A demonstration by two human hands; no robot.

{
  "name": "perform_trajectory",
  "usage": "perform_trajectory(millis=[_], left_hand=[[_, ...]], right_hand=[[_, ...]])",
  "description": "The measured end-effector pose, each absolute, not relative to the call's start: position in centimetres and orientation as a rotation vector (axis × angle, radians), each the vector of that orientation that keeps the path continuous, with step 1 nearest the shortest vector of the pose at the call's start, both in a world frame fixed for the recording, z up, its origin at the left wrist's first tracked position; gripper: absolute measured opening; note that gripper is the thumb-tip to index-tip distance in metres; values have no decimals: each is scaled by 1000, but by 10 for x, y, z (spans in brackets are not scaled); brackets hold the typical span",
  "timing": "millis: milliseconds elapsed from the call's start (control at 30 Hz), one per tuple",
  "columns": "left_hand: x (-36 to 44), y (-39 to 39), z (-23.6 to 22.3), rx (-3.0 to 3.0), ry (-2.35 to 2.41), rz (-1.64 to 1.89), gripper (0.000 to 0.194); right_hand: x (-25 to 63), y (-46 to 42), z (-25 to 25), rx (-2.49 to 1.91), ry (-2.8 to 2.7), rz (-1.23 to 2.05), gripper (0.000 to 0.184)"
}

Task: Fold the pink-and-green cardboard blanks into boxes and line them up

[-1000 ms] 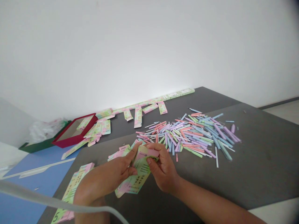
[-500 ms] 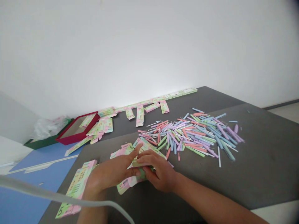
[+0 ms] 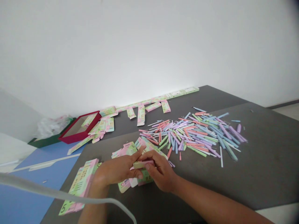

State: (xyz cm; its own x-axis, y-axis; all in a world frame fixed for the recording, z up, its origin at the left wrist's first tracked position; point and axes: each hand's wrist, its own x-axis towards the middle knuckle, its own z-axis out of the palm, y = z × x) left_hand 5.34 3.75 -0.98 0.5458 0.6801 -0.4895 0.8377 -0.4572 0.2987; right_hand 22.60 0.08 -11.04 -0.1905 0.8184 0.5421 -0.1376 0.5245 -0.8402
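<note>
My left hand (image 3: 116, 170) and my right hand (image 3: 160, 172) meet low over the dark grey table (image 3: 257, 168), both closed on a small pink and green paper box (image 3: 143, 174) that they pinch between fingers and thumbs. The box lies nearly flat, its lower flap sticking out below my left hand. Just beyond my fingers lie a few flat box blanks (image 3: 129, 148). A wide pile of pastel pens (image 3: 195, 135) in pink, blue, green and purple spreads to the right of my hands.
A stack of flat blanks (image 3: 79, 186) lies at my left. A red tray (image 3: 78, 128) and more blanks (image 3: 102, 126) sit at the far left, with closed boxes (image 3: 161, 102) in a row along the white wall. A blue surface (image 3: 30, 174) lies left of the table.
My hands have lowered the box from a raised, tilted hold down to the table and pressed it flatter. The view has shifted slightly.
</note>
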Motion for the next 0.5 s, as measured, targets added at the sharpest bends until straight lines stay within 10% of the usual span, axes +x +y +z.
perform_trajectory(millis=[500], left_hand=[[43, 39, -14, 2225, 1235, -518, 89]], right_hand=[[225, 2, -114, -506, -1526, 1082, 27]])
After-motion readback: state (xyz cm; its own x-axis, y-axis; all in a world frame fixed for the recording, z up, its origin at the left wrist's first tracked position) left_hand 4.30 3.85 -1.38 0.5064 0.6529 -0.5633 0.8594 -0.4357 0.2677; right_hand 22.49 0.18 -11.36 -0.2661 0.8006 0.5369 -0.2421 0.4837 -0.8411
